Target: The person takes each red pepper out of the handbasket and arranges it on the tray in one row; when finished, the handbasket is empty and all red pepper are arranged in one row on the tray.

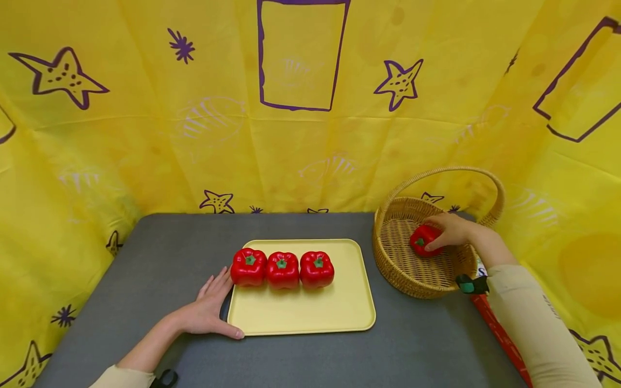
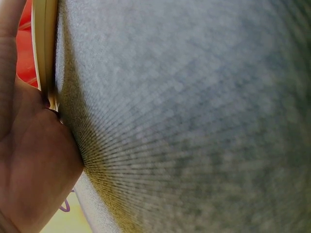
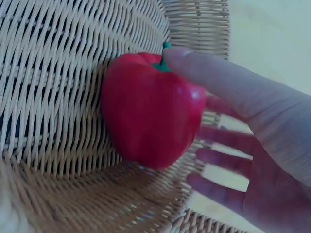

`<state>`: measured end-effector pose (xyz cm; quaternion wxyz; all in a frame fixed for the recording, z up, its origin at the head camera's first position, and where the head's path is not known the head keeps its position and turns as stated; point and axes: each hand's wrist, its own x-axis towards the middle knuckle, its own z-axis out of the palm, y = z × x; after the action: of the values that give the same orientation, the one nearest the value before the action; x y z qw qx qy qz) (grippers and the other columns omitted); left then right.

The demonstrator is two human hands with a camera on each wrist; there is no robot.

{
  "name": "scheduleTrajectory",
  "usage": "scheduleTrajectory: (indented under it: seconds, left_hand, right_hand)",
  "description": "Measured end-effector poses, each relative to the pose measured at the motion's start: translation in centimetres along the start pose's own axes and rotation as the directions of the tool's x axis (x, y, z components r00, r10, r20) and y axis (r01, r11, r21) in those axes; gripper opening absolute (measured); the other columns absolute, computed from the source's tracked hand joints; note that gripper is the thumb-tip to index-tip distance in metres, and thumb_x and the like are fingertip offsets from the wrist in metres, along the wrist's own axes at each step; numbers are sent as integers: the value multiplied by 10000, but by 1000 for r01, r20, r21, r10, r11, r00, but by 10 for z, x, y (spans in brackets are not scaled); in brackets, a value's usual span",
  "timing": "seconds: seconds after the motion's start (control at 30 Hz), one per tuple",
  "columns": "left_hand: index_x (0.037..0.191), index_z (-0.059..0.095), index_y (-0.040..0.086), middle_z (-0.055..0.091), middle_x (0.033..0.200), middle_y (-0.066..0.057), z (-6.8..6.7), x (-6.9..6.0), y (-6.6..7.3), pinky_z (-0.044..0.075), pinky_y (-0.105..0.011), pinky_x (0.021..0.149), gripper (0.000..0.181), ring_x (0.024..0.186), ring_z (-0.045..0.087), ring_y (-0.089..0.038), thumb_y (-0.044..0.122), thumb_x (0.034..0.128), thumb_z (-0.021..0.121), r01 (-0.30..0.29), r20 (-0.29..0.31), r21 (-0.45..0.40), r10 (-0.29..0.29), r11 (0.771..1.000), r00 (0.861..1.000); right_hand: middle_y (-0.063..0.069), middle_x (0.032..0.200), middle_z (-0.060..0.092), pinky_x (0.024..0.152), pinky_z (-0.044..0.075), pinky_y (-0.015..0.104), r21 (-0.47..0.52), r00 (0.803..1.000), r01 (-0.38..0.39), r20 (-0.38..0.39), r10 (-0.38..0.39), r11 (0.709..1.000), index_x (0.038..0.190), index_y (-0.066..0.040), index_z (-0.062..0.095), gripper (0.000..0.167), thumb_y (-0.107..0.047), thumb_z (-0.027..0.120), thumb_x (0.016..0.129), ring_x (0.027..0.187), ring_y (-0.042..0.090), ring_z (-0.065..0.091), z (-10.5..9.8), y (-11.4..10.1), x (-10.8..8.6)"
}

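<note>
Three red bell peppers with green stems, the middle one a bell pepper (image 1: pixel 283 270), stand in a row on a pale yellow tray (image 1: pixel 301 318). At the tray's left edge my left hand (image 1: pixel 206 310) rests with fingers spread and thumb at the near corner; its fingertips are beside the leftmost pepper. Another red bell pepper (image 3: pixel 148 114) lies in the wicker basket (image 1: pixel 393 253). My right hand (image 1: pixel 451 229) reaches into the basket and holds this pepper, thumb by the green stem and fingers at its side. Part of the fingers is hidden behind it.
The basket's tall handle (image 1: pixel 446 170) arches over its far side. A grey table (image 1: pixel 184 237) lies under everything, with a yellow patterned cloth (image 1: pixel 291 161) hanging behind and at the sides. Below the right forearm is a red strip-like object (image 1: pixel 499 334).
</note>
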<state>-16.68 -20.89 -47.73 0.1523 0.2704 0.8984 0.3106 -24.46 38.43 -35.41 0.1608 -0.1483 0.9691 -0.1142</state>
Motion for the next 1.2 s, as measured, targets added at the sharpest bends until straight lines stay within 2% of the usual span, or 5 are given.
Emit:
scheduleTrajectory:
  seconds: [0.07,0.23,0.57,0.87,1.2]
  left_hand:
    - [1537,121,-27,84,1590,-244,0,0,0,-57,-639,1078,1271,1444,-75,-440,576,661,818,-3,-1,-1,3,1000,1000]
    - [1539,122,-23,84,1591,-242,1,-1,0,-57,-644,1073,1267,1444,-75,-440,565,662,822,-12,-3,-13,12,1000,1000]
    - [1543,125,-4,98,1587,-243,2,-2,0,-51,-654,1061,1250,1437,-59,-461,546,667,826,-43,-31,-21,42,999,999]
    - [1537,131,-21,99,1586,-245,0,-1,1,-53,-653,1061,1248,1436,-62,-461,548,669,823,-30,-26,-22,30,999,999]
    - [1539,125,-20,84,1590,-243,1,-1,-1,-58,-652,1063,1251,1439,-73,-453,546,669,824,-24,-17,-24,23,999,1000]
  right_hand:
    - [401,1351,406,972,302,706,8,1000,22,10,-22,1000,1372,92,453,805,-298,817,768,1270,631,260,1,1,-1]
    - [373,1315,441,923,393,637,33,999,36,11,-37,999,1362,83,458,771,-202,821,744,1209,562,384,5,4,0]
    - [250,1167,597,891,467,532,40,999,20,-42,-19,999,1243,103,523,742,-435,778,800,1080,412,556,12,-3,3]
    - [323,1280,523,939,435,563,25,999,25,-28,-25,999,1320,124,463,834,-424,792,784,1170,476,494,15,-8,8]
    - [286,1226,545,851,498,520,55,999,22,47,-25,998,1351,143,416,885,-343,834,740,1100,447,533,16,-14,12]
